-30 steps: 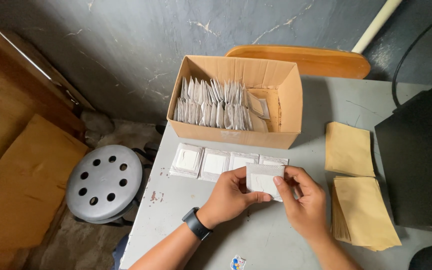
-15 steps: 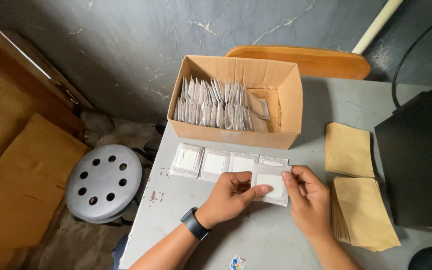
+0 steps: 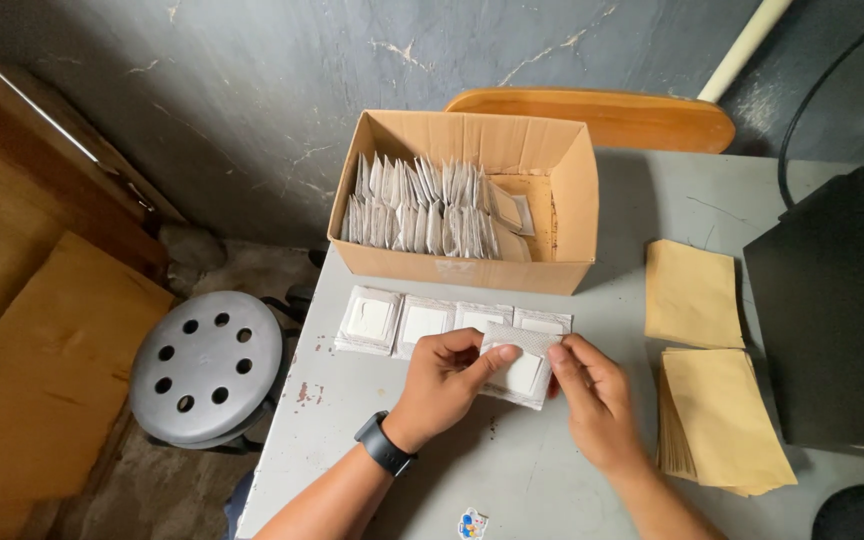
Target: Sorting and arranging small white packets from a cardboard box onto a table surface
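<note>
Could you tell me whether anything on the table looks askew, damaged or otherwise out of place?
Little stands out. The white packet held by both hands lies tilted across the straight row of packets. The table has chipped, rusty spots near its left edge.

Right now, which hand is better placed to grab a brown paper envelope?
Probably the right hand: it is nearer the stack of brown paper envelopes. Both hands grip the small white packet.

Single head-worn view, looking steeply down and forward over the grey table (image 3: 472, 470). Left hand (image 3: 442, 385) and right hand (image 3: 597, 400) sit low-centre, close; cardboard box (image 3: 462, 265) just beyond them.
</note>
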